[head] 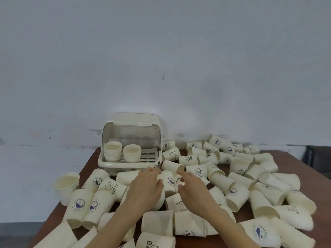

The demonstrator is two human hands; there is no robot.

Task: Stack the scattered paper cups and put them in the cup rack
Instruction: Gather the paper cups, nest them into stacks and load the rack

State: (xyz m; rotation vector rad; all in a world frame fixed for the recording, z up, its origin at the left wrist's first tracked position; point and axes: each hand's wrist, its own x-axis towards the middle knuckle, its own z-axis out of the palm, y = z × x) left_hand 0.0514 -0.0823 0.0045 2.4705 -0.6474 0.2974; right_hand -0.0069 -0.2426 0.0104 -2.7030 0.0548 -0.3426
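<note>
- Wall (pixel 161 59): plain pale surface filling the upper view, with faint marks; a dark strip shows at the far right edge.
- Table (pixel 91 158): brown wooden top, almost wholly covered; cups lie close to its left and near edges, so a sweep of a forearm could, in judgement, roll some onto the floor.
- Paper cups (pixel 238 197): dozens lie on their sides, touching and overlapping; one stands upright at the left (pixel 66 187). Pulling one from the heap may shift its neighbours.
- Cup rack (pixel 130 145): at the table's far side, lid raised, holding two short stacks (pixel 112 151) on its grid tray; a crooked stack could tip or catch the lid.
- Left hand (pixel 146 187): fingers curled round a whale-print cup (pixel 168 181) in front of the rack.
- Right hand (pixel 193 187): fingers on an adjoining cup (pixel 178 179); whether it pinches or merely touches cannot be told. Squeezing could crush the thin walls and spoil nesting.
</note>
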